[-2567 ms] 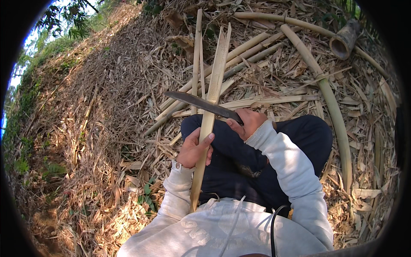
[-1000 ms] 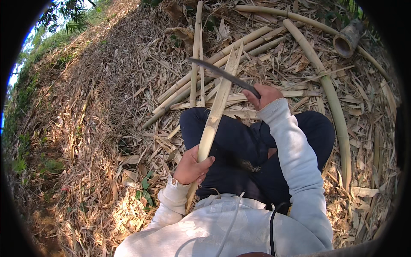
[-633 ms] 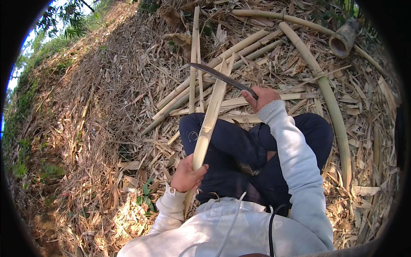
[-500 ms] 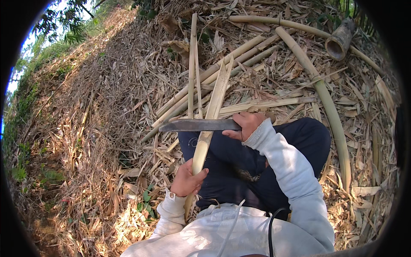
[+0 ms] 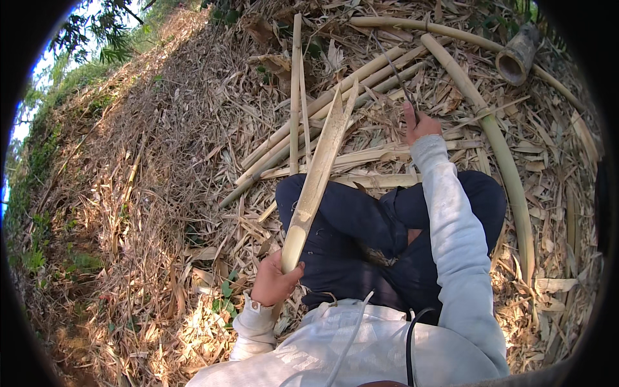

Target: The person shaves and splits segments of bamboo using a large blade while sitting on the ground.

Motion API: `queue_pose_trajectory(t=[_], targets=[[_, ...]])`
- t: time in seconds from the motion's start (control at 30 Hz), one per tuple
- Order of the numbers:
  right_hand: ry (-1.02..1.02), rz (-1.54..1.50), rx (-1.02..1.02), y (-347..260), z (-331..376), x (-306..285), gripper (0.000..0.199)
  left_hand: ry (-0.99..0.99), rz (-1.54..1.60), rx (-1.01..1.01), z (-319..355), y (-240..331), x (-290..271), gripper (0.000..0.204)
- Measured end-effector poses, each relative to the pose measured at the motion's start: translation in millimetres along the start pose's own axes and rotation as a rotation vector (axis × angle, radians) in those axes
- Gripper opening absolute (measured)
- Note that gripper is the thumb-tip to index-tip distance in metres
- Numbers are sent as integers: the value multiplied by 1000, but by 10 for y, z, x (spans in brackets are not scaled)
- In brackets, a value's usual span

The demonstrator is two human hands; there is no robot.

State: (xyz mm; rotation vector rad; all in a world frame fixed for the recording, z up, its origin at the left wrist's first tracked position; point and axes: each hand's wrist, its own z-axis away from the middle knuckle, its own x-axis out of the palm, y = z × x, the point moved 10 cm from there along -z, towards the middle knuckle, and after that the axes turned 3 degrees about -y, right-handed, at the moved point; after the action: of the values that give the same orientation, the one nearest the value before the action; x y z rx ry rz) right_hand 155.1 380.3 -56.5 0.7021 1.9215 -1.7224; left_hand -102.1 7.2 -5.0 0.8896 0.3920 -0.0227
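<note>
Left hand [image 5: 274, 284] grips the bamboo slat [image 5: 316, 180] pointing up-away; right hand [image 5: 419, 126] clenches a knife [image 5: 394, 72].

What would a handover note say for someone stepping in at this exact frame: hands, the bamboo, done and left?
Left hand: gripping the lower end of the split bamboo strip, which slants up across the lap.
Right hand: raised clear of the strip, holding the dark blade, seen edge-on.
Around: long bamboo poles and a cut hollow stub on dry leaf litter.
Done: strip already split, its far end pointed.
Left: blade not on the strip now; further trimming, probably.
</note>
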Motion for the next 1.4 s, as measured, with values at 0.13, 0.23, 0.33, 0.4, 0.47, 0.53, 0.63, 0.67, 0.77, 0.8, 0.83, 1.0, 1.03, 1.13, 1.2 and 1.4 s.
queue_pose_trajectory(t=[0.13,0.23,0.33,0.4,0.47,0.53,0.63,0.67,0.77,0.8,0.83,1.0,1.03,1.13,1.2,1.4], targets=[[-27,-346,-22,-114,243,239,83,164,-51,38,-112,81,-103,17],[-162,-683,-30,-265,514,385,61,130,-267,115,-243,406,62,28],[-288,-758,20,-340,697,418,68,106,-263,151,-341,447,210,31],[-248,-656,-161,-504,781,252,64,52,-256,173,-429,531,318,29],[-229,-602,-313,-654,881,162,61,4,-207,160,-532,559,387,30],[-307,-385,-429,-792,1044,186,62,-14,-71,124,-552,647,446,35],[-343,-196,-619,-1061,1357,287,61,11,-2,122,-614,709,434,40],[-310,-186,-689,-1151,1489,286,60,24,-1,130,-636,710,423,41],[-288,-97,-815,-1289,1726,258,58,-9,-13,144,-661,697,396,40],[-294,-58,-843,-1327,1765,250,58,4,-7,118,-644,682,381,41],[-272,-28,-864,-1322,1717,247,60,19,1,86,-596,680,383,42],[-275,-121,-736,-1207,1560,258,58,0,85,51,-584,647,391,43],[-256,-140,-782,-1290,1672,228,58,29,151,27,-500,634,383,40],[-213,-82,-812,-1396,1742,159,58,91,71,145,-535,632,312,41],[-141,-25,-726,-1245,1429,103,58,65,119,75,-469,609,328,41],[-381,-177,-456,-978,1201,256,66,1,149,99,-478,623,401,41]])
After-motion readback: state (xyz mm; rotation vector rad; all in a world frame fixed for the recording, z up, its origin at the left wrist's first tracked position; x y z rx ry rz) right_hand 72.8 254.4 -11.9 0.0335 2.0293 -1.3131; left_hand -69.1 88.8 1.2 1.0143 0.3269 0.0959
